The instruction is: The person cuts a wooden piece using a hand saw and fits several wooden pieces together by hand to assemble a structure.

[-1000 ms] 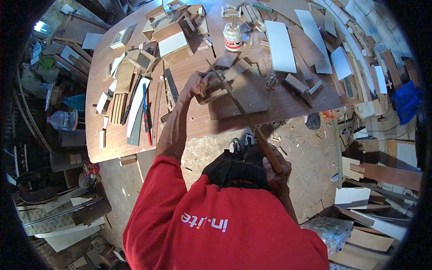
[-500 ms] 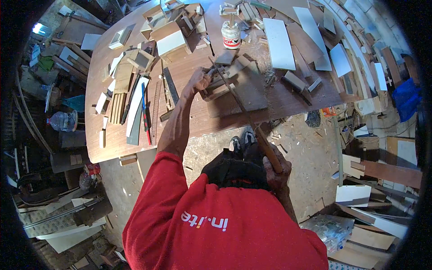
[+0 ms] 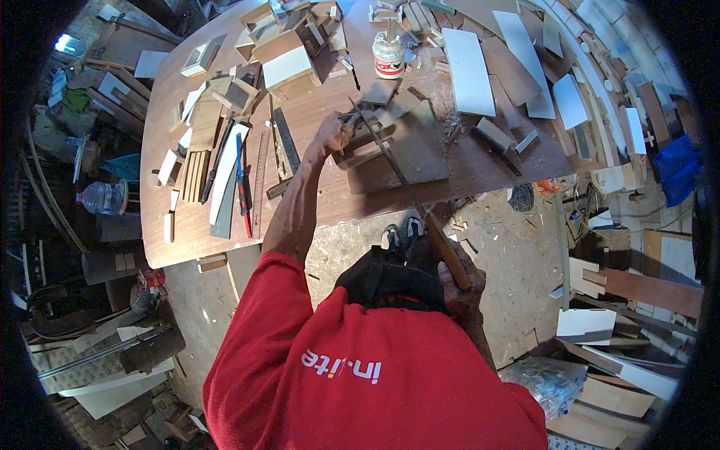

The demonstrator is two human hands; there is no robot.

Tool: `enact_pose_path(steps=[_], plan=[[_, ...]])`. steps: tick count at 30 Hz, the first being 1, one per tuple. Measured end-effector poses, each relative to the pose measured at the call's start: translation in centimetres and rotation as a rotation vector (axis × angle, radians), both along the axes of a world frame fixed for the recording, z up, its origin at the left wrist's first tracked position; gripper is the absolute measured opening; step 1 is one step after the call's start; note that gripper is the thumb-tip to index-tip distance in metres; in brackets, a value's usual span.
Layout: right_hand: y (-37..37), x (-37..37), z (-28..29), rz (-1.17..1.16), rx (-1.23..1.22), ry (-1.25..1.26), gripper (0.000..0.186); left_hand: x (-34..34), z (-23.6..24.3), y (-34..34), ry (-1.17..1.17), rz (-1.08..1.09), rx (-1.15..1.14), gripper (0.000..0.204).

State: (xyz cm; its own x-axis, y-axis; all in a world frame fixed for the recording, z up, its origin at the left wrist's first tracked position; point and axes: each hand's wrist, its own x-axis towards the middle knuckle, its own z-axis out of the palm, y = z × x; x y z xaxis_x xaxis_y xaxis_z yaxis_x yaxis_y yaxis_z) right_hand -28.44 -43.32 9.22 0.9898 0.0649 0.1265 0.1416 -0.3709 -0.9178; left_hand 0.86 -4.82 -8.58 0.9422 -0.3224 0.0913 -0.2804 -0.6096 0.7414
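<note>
My right hand (image 3: 463, 281), close to my body, is closed round the straight wooden handle of a saw (image 3: 405, 184). The long, narrow blade is seen almost edge-on and slants away to the far left. It crosses the small wood pieces (image 3: 365, 154) lying on a flat brown board (image 3: 420, 161). My left hand (image 3: 335, 133) is closed on a wood piece beside the blade's far end. Its fingers partly hide that piece. Just beyond the blade's tip sits a grey-brown block (image 3: 379, 91). Whether the teeth touch the wood cannot be made out.
A white tub (image 3: 388, 58) with a stick in it stands farther back on the table (image 3: 300, 214). Wooden box parts (image 3: 289, 66) crowd the far left. A blue pen-like tool (image 3: 240, 169) and strips lie left of my arm. White panels (image 3: 469, 71) lie to the right.
Hardly anything differs. The view has shifted very slightly, and both hands keep their holds on the saw and the wood piece.
</note>
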Motion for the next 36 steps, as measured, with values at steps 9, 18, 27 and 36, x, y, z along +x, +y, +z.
enact_pose_path(steps=[9,18,27,36], plan=[[-0.2,-0.2,0.1,-0.012,0.002,0.061,0.041,-0.2,0.7,-0.7,0.696,0.129,-0.627,0.016],[0.1,-0.1,1.5,-0.007,0.000,0.211,0.041,-2.0,3.3,-3.4,-0.247,0.064,0.274,0.025],[0.6,0.1,1.6,0.011,0.004,0.165,0.044,-0.7,-2.1,-1.8,-0.081,0.244,0.185,0.027],[0.8,0.8,2.1,0.105,0.056,0.186,0.043,-0.9,-2.8,1.4,-0.248,0.193,0.149,0.024]])
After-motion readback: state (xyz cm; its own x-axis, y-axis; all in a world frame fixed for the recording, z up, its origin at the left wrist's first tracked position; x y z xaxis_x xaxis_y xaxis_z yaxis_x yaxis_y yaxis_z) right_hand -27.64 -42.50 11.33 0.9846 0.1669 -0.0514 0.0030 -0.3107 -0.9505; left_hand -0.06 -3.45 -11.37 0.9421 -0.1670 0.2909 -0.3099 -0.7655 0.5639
